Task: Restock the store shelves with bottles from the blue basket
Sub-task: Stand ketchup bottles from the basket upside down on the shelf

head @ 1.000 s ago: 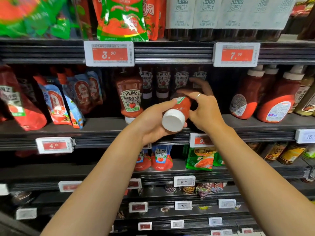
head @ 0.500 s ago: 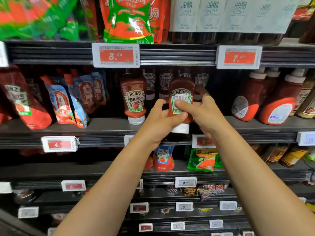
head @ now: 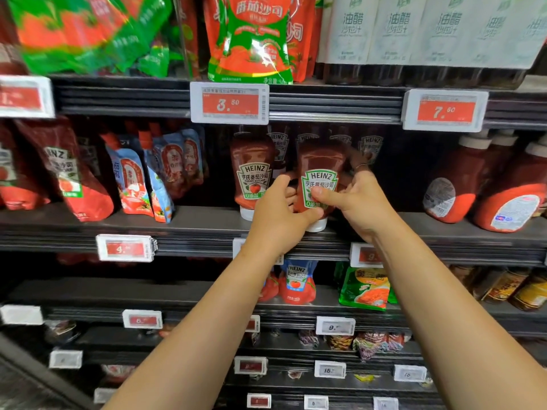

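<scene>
Since half a second ago the ketchup bottle (head: pixel 319 179) is sitting lower, its white cap now resting on or just above the front edge of the middle shelf (head: pixel 192 223), and the whole shelving is filling more of the view, as the head is leaning closer. Both hands are staying wrapped around the bottle: the left hand (head: pixel 278 216) is gripping its lower left side with the thumb curled under the label near the cap, and the right hand (head: pixel 355 199) is gripping its right side with the thumb pressing across the front of the green-and-white Heinz label and the fingers reaching round behind, a ring showing on one of them. The bottle is standing upright on its cap, label facing near, just to the right of a matching Heinz bottle (head: pixel 253 173) already standing at the shelf front, with more of the same kind lined up in the dark behind. Far left on that shelf, red and blue sauce pouches (head: pixel 139 173) are leaning together; far right, large red bottles (head: pixel 461 184) are lying tilted. Above, a 3.50 price tag (head: pixel 230 103) and a 7.60 price tag (head: pixel 445 110) are hanging on the upper rail, under a green-and-red tomato pouch (head: pixel 251 39).
</scene>
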`<control>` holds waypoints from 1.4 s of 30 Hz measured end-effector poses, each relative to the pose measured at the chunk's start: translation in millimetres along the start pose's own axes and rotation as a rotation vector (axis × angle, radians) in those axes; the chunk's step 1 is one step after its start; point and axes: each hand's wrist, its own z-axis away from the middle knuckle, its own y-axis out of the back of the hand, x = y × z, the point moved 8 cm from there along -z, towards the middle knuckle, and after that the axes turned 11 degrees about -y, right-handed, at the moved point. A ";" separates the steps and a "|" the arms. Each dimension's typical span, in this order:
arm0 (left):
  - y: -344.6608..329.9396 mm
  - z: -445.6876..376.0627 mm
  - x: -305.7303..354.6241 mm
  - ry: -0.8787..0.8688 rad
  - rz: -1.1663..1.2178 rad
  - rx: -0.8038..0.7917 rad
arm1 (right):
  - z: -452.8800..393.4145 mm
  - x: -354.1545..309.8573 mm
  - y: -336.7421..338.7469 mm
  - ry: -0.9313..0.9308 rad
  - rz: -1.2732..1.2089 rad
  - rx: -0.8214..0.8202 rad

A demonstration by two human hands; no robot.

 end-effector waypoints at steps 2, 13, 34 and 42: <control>12.6 7.0 8.4 -0.068 -0.163 0.050 | -3.6 2.8 1.0 0.001 0.022 0.017; 81.7 6.0 38.5 -0.272 -0.767 0.370 | -7.9 -3.6 -1.8 0.037 0.251 0.202; 121.1 -66.7 -18.3 -0.225 -0.764 0.169 | -58.2 -4.3 -11.6 -0.166 0.879 0.376; 112.5 -94.6 -27.1 -0.212 -0.798 0.133 | -83.1 -3.8 -35.3 -0.118 0.838 0.398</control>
